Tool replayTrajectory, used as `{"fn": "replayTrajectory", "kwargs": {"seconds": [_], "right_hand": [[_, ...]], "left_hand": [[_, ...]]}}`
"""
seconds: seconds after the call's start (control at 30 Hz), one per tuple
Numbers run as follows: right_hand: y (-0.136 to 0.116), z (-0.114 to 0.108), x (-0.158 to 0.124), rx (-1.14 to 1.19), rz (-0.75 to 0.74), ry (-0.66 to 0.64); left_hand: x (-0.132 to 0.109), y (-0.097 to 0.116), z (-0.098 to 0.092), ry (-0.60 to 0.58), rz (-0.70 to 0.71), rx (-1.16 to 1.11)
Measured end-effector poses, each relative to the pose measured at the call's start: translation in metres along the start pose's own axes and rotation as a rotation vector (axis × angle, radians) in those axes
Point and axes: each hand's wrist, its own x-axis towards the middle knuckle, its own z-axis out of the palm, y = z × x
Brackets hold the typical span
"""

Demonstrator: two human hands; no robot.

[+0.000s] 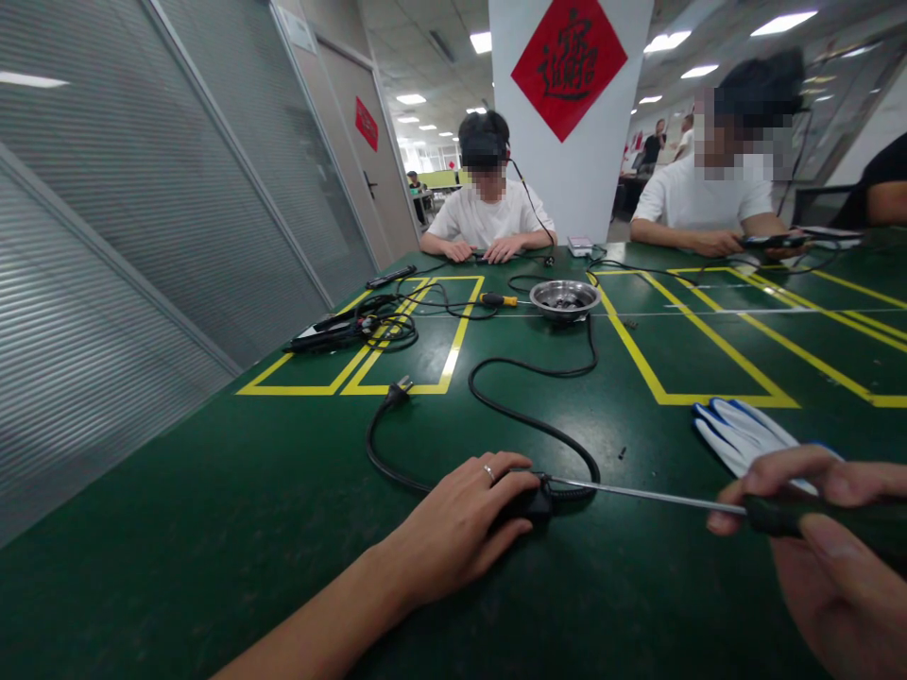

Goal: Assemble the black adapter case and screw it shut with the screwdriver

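While the left hand (457, 519) pins a black box (539, 505) to the green table (283, 538), its fingers curl over the top and the thumb braces the near side! Over comes the long shaft of a screwdriver (772, 515), tip right up by those fingertips; whether it sits in a screw, I can't tell from here. The right hand (822, 595) pinches the dark handle between thumb and fingers, white gloves (744, 439) lying just behind. From the box a cord (539, 428) snakes towards the metal bowl (565, 313), and there's the plug (399, 390), resting beyond the left wrist
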Motion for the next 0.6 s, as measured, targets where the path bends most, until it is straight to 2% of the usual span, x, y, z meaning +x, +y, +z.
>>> {"fn": "replayTrajectory", "kwargs": {"seconds": [0.43,0.6], "right_hand": [[0.001,0.002,0.001,-0.006,-0.021,-0.066],[0.003,-0.007,0.012,0.041,-0.027,0.031]], "left_hand": [[0.000,0.000,-0.001,0.021,0.014,0.009],[0.001,0.000,-0.002,0.007,0.021,0.084]]}}
